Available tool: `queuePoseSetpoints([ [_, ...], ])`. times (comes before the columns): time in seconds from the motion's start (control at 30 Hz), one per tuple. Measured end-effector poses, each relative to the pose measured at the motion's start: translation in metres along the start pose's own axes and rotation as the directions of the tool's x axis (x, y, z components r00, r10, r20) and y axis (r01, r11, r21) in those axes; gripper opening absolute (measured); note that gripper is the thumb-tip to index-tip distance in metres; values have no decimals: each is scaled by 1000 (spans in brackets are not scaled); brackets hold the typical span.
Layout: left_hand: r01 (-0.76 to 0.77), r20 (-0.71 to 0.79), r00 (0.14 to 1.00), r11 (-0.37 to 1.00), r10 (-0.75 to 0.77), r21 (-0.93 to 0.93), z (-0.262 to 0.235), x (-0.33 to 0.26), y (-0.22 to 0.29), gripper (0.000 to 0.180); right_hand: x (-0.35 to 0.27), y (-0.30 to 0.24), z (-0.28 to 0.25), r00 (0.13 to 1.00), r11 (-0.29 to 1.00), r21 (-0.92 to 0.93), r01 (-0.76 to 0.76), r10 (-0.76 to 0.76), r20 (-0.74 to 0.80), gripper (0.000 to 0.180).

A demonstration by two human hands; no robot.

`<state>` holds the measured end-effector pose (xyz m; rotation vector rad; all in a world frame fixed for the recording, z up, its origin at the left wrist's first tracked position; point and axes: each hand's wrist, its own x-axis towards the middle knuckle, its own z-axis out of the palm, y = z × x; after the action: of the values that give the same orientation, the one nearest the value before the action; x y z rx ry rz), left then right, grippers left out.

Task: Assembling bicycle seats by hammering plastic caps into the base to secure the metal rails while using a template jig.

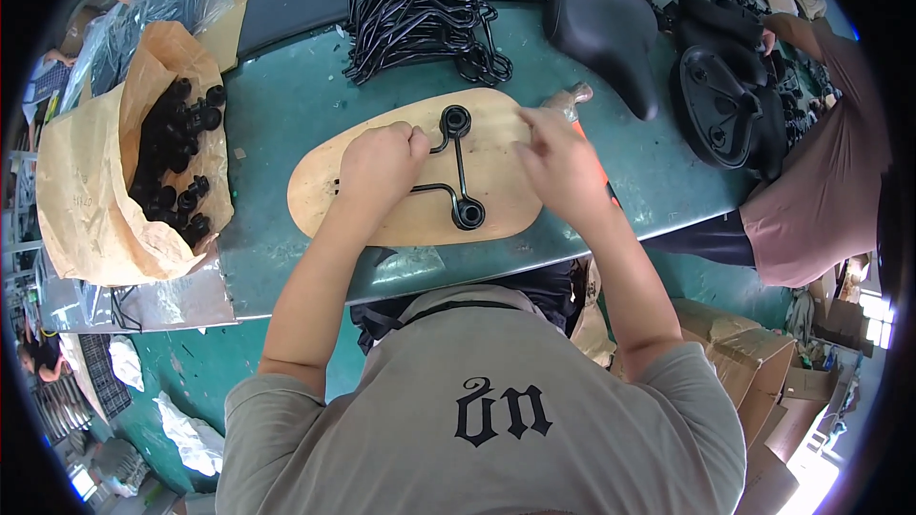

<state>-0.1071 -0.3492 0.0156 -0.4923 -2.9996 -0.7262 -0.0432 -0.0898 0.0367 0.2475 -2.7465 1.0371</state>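
A saddle-shaped wooden board (324,172) lies on the table before me. On it rests a bent black metal wire frame (461,164), with a round black fitting (457,121) at its far corner and another (468,213) at its near corner. My left hand (384,167) is closed over the frame's left part, its knuckles upward, hiding the wire beneath. Over the board's right edge hovers my right hand (561,157), fingers bent and blurred; whether they hold anything is unclear. Partly behind it lies a long object with a brown, wrapped-looking end (578,92) and an orange edge.
At left stands an open brown paper bag (86,191) of small black parts (176,157). A pile of bent black wire frames (420,19) lies at the far side. Black bicycle saddles (601,33) sit right of it, near another person (811,191). Cardboard boxes (735,334) stand lower right.
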Motion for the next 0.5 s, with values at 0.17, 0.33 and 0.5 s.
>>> queuePoseSetpoints([
  [0.17, 4, -30, 1000, 1000, -5, -25, 2, -2, 0, 36, -75, 25, -40, 980, 817, -552, -166, 73, -187, 51],
  [0.33, -64, -124, 991, 997, 58, -43, 1, -3, -1, 33, -114, 56, -44, 943, 761, -559, -329, 295, -153, 33],
  [0.5, 51, -337, 941, 998, -39, 25, 21, 6, -25, 40, -87, 10, -57, 915, 883, -246, -400, 400, -53, 25],
])
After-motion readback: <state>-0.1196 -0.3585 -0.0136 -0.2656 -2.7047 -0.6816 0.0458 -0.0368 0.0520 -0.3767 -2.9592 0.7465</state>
